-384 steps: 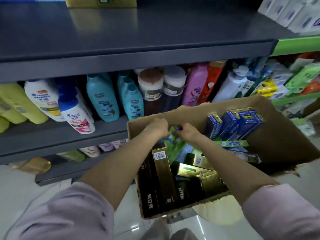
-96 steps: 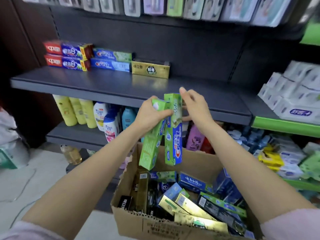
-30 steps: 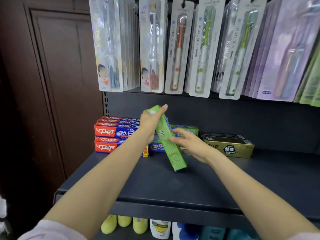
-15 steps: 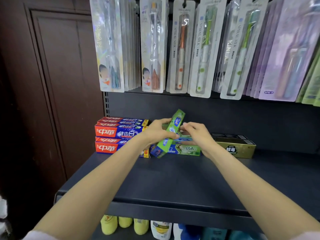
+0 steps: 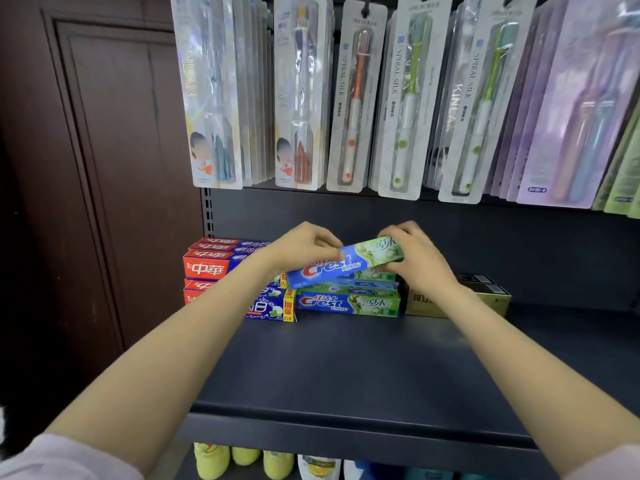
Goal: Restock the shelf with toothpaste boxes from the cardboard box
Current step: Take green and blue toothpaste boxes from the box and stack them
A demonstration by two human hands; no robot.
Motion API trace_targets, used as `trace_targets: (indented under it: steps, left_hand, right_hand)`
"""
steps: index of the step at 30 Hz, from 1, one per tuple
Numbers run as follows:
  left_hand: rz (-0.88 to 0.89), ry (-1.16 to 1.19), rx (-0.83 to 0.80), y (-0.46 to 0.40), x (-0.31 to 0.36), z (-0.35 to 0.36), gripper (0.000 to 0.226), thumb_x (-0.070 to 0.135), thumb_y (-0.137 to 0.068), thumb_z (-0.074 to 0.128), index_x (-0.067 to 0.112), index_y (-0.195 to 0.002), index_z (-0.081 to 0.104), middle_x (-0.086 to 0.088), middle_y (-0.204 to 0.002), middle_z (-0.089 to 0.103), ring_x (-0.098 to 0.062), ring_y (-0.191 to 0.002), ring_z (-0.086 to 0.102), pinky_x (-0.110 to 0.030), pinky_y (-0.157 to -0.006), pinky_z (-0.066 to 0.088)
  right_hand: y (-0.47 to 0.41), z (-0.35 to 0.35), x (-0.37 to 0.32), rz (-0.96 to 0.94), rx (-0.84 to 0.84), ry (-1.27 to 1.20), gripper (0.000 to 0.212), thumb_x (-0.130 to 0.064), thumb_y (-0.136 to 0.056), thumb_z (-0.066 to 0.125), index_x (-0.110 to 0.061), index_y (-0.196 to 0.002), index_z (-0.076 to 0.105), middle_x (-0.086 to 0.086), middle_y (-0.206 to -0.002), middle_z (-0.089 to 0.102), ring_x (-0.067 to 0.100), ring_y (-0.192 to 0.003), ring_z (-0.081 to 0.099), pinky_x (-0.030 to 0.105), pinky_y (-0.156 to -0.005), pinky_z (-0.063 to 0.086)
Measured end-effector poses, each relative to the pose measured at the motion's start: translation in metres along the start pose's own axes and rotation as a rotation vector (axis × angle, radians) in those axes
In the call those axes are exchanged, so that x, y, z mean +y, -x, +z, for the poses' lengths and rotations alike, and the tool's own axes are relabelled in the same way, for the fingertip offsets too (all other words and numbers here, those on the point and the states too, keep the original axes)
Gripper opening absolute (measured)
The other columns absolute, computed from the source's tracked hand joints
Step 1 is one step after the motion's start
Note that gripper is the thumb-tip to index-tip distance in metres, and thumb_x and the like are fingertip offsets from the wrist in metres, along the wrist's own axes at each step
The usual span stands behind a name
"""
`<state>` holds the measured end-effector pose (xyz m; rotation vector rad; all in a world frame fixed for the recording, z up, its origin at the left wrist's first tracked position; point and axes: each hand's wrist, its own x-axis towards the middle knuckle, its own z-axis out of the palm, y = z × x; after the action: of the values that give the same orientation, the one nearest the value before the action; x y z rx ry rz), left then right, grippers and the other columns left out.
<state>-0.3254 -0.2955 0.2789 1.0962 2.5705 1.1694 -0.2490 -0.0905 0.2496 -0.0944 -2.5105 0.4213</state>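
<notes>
I am in the placing step: my left hand (image 5: 304,245) and right hand (image 5: 412,254) hold one green-and-blue Crest box (image 5: 346,263) between them, its length almost level, just above the Crest stack (image 5: 348,301) that sits at the back of the dark shelf (image 5: 346,375). The fingers of my left hand curl over the blue end of the box and pinch it from the top; the fingers of my right hand wrap the green end, so both hands grip it and neither is slack. The box tilts a little, its green end higher than its blue end, and I cannot tell whether its lower edge already touches the stack. Left of the Crest stack stand the red-and-blue toothpaste boxes (image 5: 221,268); right of it lies a gold box (image 5: 460,299), partly hidden by my right wrist. Toothbrush packs (image 5: 349,98) hang above the stack, and the cardboard box is out of view. Next, I judge, I must lower the green end until the box lies flat, square its edges with the box beneath, and let go with both hands without nudging the pile. Against half a second ago, the box has swung from a steep slant, green end up, to nearly horizontal with its printed face towards me, and my hands have spread to its two ends.
</notes>
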Motion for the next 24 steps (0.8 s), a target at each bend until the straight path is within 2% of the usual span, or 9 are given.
trace_targets:
  steps: [4, 7, 10, 14, 17, 20, 24]
  left_hand:
    - [0.052, -0.125, 0.004, -0.013, -0.003, 0.004, 0.035, 0.026, -0.085, 0.068, 0.016, -0.118, 0.062, -0.002, -0.116, 0.066, -0.012, -0.100, 0.060, -0.020, -0.069, 0.051]
    - [0.072, -0.241, 0.028, -0.026, -0.006, 0.007, 0.035, 0.022, -0.087, 0.066, 0.017, -0.121, 0.060, -0.002, -0.122, 0.063, -0.016, -0.112, 0.058, -0.033, -0.089, 0.051]
    - [0.080, -0.403, 0.072, -0.040, -0.010, 0.012, 0.034, 0.025, -0.087, 0.066, 0.023, -0.121, 0.060, 0.000, -0.125, 0.062, -0.020, -0.116, 0.056, -0.046, -0.099, 0.045]
    - [0.044, -0.616, 0.120, -0.052, -0.017, 0.029, 0.033, 0.025, -0.090, 0.061, 0.025, -0.123, 0.057, -0.002, -0.128, 0.057, -0.024, -0.120, 0.050, -0.040, -0.099, 0.039]
    - [-0.037, -0.789, 0.125, -0.055, -0.028, 0.050, 0.039, 0.018, -0.092, 0.057, 0.023, -0.131, 0.051, -0.007, -0.131, 0.048, -0.027, -0.126, 0.043, -0.041, -0.101, 0.038]
    - [-0.055, -0.784, 0.147, -0.056, -0.033, 0.059, 0.043, 0.014, -0.091, 0.056, 0.021, -0.133, 0.046, -0.008, -0.131, 0.046, -0.027, -0.126, 0.042, -0.040, -0.099, 0.040]
    - [-0.003, -0.753, 0.225, -0.049, -0.026, 0.064, 0.039, 0.011, -0.089, 0.054, 0.016, -0.127, 0.050, -0.009, -0.126, 0.048, -0.028, -0.120, 0.044, -0.040, -0.096, 0.042]
  right_hand:
    - [0.001, 0.011, 0.007, 0.102, 0.084, -0.083, 0.052, -0.020, -0.072, 0.078, -0.020, -0.119, 0.057, 0.003, -0.122, 0.041, 0.023, -0.116, 0.045, 0.035, -0.095, 0.043]
    - [0.000, 0.012, 0.011, 0.132, -0.027, -0.166, 0.057, -0.021, -0.075, 0.077, -0.020, -0.127, 0.055, 0.006, -0.127, 0.040, 0.020, -0.119, 0.044, 0.025, -0.100, 0.034]
    - [-0.004, 0.016, 0.018, 0.113, -0.035, -0.149, 0.047, -0.016, -0.082, 0.070, -0.020, -0.127, 0.057, 0.008, -0.125, 0.045, 0.023, -0.118, 0.047, 0.025, -0.101, 0.034]
    - [-0.011, 0.030, 0.024, 0.109, 0.009, 0.000, 0.037, -0.007, -0.087, 0.061, -0.018, -0.123, 0.061, 0.007, -0.127, 0.044, 0.026, -0.119, 0.044, 0.030, -0.102, 0.036]
    - [-0.010, 0.045, 0.020, 0.112, -0.131, 0.194, 0.038, -0.011, -0.091, 0.055, -0.020, -0.129, 0.055, 0.003, -0.132, 0.042, 0.024, -0.123, 0.038, 0.037, -0.102, 0.041]
    - [-0.007, 0.051, 0.019, 0.142, -0.192, 0.177, 0.045, -0.013, -0.092, 0.054, -0.020, -0.136, 0.046, 0.003, -0.134, 0.040, 0.023, -0.125, 0.039, 0.041, -0.101, 0.043]
    - [0.000, 0.041, 0.021, 0.099, -0.194, 0.123, 0.048, -0.018, -0.092, 0.056, -0.020, -0.138, 0.043, 0.002, -0.136, 0.041, 0.022, -0.128, 0.038, 0.038, -0.106, 0.037]
